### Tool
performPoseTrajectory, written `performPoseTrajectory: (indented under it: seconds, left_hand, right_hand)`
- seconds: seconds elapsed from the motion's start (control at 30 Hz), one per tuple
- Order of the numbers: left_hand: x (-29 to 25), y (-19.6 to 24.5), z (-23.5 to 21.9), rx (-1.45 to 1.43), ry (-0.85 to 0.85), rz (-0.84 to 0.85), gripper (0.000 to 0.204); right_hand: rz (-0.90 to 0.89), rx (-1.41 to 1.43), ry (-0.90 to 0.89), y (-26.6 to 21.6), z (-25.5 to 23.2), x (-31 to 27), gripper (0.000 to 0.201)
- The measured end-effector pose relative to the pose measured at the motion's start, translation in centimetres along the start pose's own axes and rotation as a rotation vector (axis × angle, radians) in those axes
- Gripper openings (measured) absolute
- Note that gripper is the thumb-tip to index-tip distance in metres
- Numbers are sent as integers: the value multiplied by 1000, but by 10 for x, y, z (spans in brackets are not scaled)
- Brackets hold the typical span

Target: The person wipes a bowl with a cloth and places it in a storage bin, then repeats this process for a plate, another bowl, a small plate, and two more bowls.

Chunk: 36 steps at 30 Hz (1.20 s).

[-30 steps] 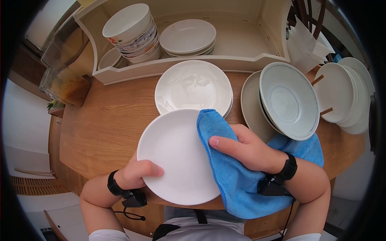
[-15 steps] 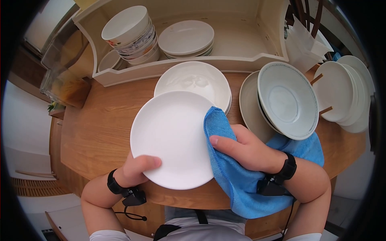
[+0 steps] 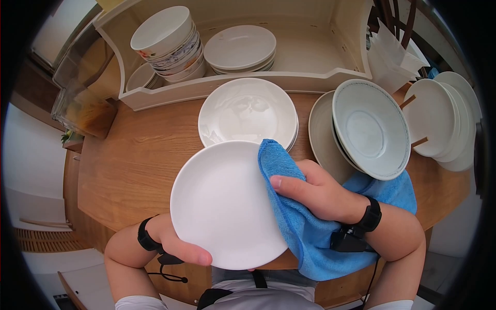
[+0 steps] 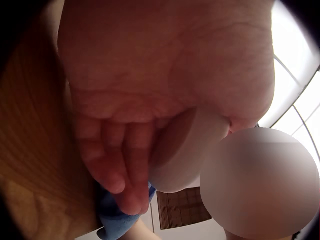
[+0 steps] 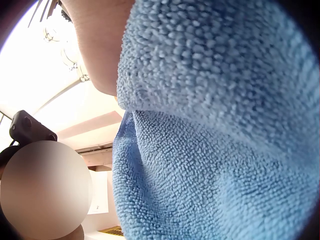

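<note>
A plain white plate is held over the front of the wooden table, its upper face showing in the head view. My left hand grips its lower left rim, thumb on top and fingers beneath. In the left wrist view those fingers are curled below the plate's edge. My right hand holds a blue towel folded over the plate's right rim, thumb on the front. The towel hides that rim and fills much of the right wrist view.
Behind the plate stands a stack of white plates. Bowls lean to the right, above another blue cloth. Further right, plates stand in a rack with wooden pegs. A cream shelf holds stacked bowls and plates.
The plate first rose away from me, then came back down and turned. My left hand has shifted from the plate's left side to its lower rim. My right hand stays nearly in place.
</note>
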<state>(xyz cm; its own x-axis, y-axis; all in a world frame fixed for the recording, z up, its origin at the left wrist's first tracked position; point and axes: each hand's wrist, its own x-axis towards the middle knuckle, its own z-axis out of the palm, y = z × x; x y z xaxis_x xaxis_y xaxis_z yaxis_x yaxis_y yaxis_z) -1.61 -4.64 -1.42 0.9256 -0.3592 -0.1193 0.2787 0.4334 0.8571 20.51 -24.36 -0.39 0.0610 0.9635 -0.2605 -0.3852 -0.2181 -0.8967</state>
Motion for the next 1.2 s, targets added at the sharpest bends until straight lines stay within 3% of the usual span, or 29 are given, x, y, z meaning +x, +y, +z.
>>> performPoseTrajectory:
  seconds: [0.23,0.33,0.4,0.5,0.83,1.0,1.2]
  left_hand:
    - [-3,-6,-5,163,-6,31,57]
    - [-3,6,1,127,118,-21,60]
    - [-4,9,2,91,267,-154,88]
    - [-2,9,3,102,295,-160,90]
    - [5,7,5,63,341,-121,91]
    - [2,6,9,-40,600,-113,86]
    - [-1,1,0,-205,592,-54,84]
  right_hand:
    - [-14,-29,19,0,2,0,41]
    - [0,-9,33,0,1,0,42]
    - [10,-11,35,-1,1,0,42]
    - [8,-12,39,1,1,0,43]
    - [-6,-11,54,1,1,1,42]
    - [-15,-46,53,0,1,1,42]
    - [-39,-31,54,1,2,1,40]
